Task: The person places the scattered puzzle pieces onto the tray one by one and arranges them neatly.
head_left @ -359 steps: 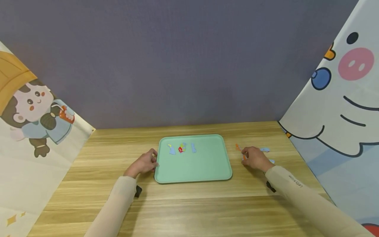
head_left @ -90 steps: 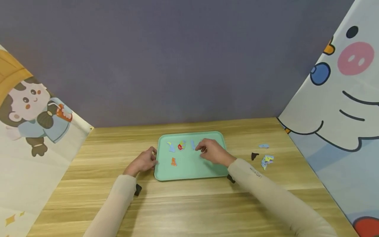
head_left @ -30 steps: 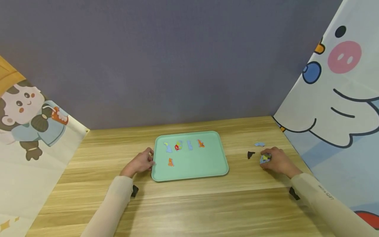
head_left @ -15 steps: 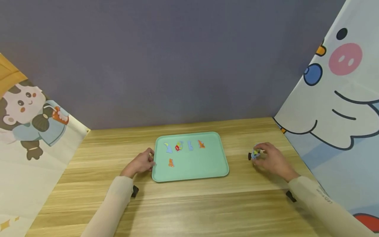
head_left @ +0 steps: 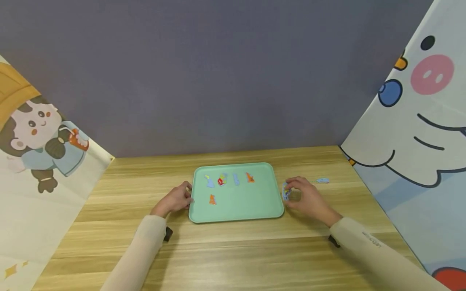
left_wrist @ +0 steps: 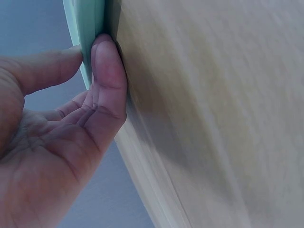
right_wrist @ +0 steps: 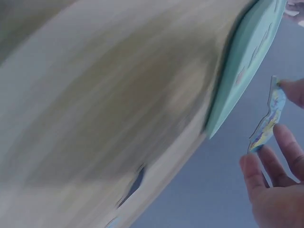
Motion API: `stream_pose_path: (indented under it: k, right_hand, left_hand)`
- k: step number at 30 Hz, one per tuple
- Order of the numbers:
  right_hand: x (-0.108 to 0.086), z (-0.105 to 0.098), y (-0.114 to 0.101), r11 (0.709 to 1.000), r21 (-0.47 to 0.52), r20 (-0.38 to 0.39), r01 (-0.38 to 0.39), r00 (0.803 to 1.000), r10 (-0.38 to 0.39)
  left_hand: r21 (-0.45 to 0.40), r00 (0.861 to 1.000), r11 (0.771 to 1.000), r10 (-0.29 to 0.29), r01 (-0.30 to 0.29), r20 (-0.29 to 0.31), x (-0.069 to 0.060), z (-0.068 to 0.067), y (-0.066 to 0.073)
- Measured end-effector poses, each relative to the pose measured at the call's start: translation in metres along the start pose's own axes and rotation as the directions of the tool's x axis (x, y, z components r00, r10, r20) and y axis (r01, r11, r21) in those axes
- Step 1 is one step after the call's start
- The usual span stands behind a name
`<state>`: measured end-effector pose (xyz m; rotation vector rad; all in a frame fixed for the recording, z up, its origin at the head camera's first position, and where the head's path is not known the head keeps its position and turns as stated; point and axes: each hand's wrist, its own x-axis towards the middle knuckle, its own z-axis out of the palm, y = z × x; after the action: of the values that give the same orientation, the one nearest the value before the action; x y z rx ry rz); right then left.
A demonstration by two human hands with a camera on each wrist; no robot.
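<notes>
Mint-green and shallow, the rectangular tray with rounded corners [head_left: 236, 212] lies on the pale wood-grained table [head_left: 233, 262] in front of me. My left hand [head_left: 174, 199] is narrowed on its left edge, pinching it between thumb and fingers. My right hand [head_left: 309, 200] holds a flat, irregular blue piece patterned with yellow [head_left: 285, 192] by its edges, thumb on one side and fingertips on the other; it is up off the table, by the tray's right rim. Along the tray's far side four small flat pieces lie in a row, near one another but apart. From left to right they are a light-blue piece with a yellow tip [head_left: 209, 182], a red, yellow and blue piece [head_left: 221, 180], a narrow plain light-blue piece [head_left: 236, 179] and a jagged orange piece [head_left: 250, 178]. A second orange piece [head_left: 212, 199] lies closer to me, toward the tray's left side. On the table, well to the right of the tray, is a small elongated light-blue piece [head_left: 323, 180], and my right wrist view also shows a dark flat piece [right_wrist: 131, 186] lying on the wood. Behind the table stands a dark grey-blue fabric panel [head_left: 225, 81].
</notes>
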<state>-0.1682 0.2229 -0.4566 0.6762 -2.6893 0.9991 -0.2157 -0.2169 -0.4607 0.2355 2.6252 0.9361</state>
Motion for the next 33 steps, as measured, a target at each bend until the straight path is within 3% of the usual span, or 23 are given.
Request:
stream_pose_path:
  k: [15, 21, 33]
  right_hand:
    - [0.051, 0.049, -0.038, 0.989, 0.097, 0.121, 0.110, 0.985, -0.121]
    - [0.067, 0.071, -0.056, 0.990, 0.099, 0.201, 0.097, 0.973, -0.115]
    - [0.089, 0.106, -0.081, 0.988, 0.003, 0.397, 0.157, 0.906, -0.145]
  left_hand:
    - [-0.005, 1.000, 1.000, 0.000, 0.000, -0.007, -0.001, 0.000, -0.004]
    - [-0.005, 1.000, 1.000, -0.001, 0.001, -0.011, 0.000, 0.002, -0.004]
    - [-0.015, 1.000, 1.000, 0.000, -0.001, -0.014, 0.000, 0.001, -0.001]
